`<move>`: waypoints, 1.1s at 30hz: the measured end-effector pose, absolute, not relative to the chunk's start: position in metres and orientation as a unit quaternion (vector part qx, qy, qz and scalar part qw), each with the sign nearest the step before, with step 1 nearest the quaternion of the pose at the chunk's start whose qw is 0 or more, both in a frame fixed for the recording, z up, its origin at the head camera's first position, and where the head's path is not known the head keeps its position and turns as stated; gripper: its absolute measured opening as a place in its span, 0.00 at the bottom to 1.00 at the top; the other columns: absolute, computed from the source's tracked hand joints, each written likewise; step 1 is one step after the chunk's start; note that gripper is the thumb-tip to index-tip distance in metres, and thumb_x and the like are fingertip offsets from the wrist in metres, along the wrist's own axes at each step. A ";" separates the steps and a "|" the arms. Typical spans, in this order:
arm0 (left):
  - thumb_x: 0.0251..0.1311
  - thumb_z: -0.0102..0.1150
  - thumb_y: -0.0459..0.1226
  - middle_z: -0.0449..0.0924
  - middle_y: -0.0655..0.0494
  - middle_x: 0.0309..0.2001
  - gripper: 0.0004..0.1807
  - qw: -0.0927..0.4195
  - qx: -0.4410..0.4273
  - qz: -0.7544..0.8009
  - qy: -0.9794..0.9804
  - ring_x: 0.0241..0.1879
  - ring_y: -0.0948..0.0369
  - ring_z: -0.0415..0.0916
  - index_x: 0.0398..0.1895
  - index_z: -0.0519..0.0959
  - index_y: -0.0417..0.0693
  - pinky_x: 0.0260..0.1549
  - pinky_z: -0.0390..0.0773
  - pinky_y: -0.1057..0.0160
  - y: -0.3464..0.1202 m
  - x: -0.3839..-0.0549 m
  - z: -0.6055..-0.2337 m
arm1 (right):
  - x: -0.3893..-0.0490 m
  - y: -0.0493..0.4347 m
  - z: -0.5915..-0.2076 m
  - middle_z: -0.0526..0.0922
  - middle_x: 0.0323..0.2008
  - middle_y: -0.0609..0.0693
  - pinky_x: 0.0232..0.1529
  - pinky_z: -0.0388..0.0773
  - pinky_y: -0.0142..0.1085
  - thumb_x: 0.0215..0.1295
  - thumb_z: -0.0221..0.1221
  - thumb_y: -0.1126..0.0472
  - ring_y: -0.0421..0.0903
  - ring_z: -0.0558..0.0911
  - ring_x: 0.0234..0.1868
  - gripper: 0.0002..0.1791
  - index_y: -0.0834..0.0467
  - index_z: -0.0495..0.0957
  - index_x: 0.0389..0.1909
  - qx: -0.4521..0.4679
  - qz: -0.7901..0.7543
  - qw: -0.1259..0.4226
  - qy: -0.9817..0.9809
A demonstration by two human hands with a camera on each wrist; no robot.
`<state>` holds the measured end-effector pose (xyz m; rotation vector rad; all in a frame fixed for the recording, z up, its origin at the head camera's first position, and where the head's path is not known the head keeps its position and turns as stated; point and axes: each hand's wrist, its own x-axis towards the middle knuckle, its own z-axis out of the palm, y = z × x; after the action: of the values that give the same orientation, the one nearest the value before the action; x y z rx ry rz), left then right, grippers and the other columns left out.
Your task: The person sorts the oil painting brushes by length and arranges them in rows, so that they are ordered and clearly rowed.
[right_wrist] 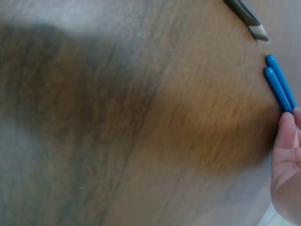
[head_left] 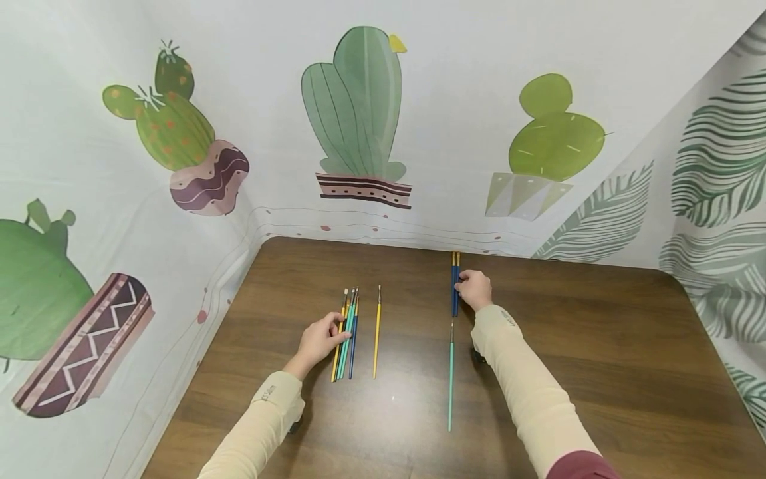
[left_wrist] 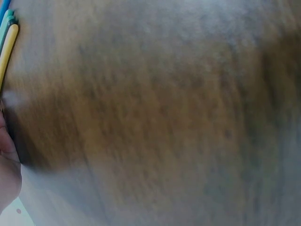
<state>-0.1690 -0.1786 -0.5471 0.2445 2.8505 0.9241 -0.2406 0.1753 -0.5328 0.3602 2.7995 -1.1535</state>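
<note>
My left hand (head_left: 320, 339) rests at the left side of a bunch of thin paintbrushes (head_left: 352, 352), yellow, teal and blue, with thumb and fingertips touching them. Handle ends of some brushes (left_wrist: 8, 52) show at the edge of the left wrist view, where most of that hand is cut off. My right hand (head_left: 475, 289) pinches a pair of blue paintbrushes (head_left: 455, 293) lying side by side near the table's back edge. Their rounded handle ends (right_wrist: 277, 87) stick out past the thumb in the right wrist view. All bristles in the bunch point away from me.
A single yellow paintbrush (head_left: 377, 339) lies right of the bunch. A teal paintbrush (head_left: 451, 386) lies in front of the blue pair, its tip close to their handle ends. The brown wooden table (head_left: 598, 372) meets a cactus-printed cloth (head_left: 455, 133) at its back and left.
</note>
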 end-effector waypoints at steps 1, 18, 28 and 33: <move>0.48 0.62 0.46 0.66 0.62 0.19 0.19 0.066 0.083 0.307 0.946 0.18 0.66 0.61 0.42 0.72 0.49 0.20 0.60 0.68 -0.179 -0.169 -0.547 | -0.241 0.175 -0.533 0.80 0.42 0.61 0.36 0.74 0.39 0.56 0.56 0.64 0.52 0.80 0.36 0.17 0.65 0.74 0.47 0.117 -0.378 0.045 0.917; 0.48 0.62 0.46 0.66 0.62 0.18 0.19 0.057 0.091 0.305 0.946 0.18 0.66 0.61 0.41 0.72 0.49 0.20 0.60 0.69 -0.180 -0.170 -0.549 | -0.238 0.180 -0.536 0.79 0.26 0.57 0.22 0.75 0.32 0.53 0.58 0.67 0.40 0.76 0.18 0.17 0.68 0.72 0.45 0.120 -0.540 0.044 0.832; 0.48 0.62 0.45 0.67 0.62 0.18 0.19 0.069 0.080 0.311 0.945 0.17 0.66 0.61 0.43 0.72 0.50 0.20 0.61 0.68 -0.180 -0.169 -0.549 | -0.203 0.111 -0.508 0.80 0.31 0.57 0.21 0.75 0.30 0.53 0.58 0.69 0.39 0.78 0.19 0.25 0.69 0.65 0.53 0.126 -0.708 0.145 0.680; 0.49 0.62 0.45 0.67 0.62 0.18 0.19 0.072 0.079 0.310 0.945 0.17 0.65 0.62 0.43 0.72 0.49 0.20 0.61 0.68 -0.179 -0.170 -0.548 | -0.183 0.074 -0.512 0.80 0.33 0.60 0.20 0.75 0.32 0.52 0.60 0.68 0.41 0.79 0.20 0.23 0.68 0.69 0.50 0.103 -0.688 0.172 0.698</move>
<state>-0.1697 -0.1788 -0.5481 0.2380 2.8384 0.9310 -0.1828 0.0736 -0.5121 0.2933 1.9797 -1.9524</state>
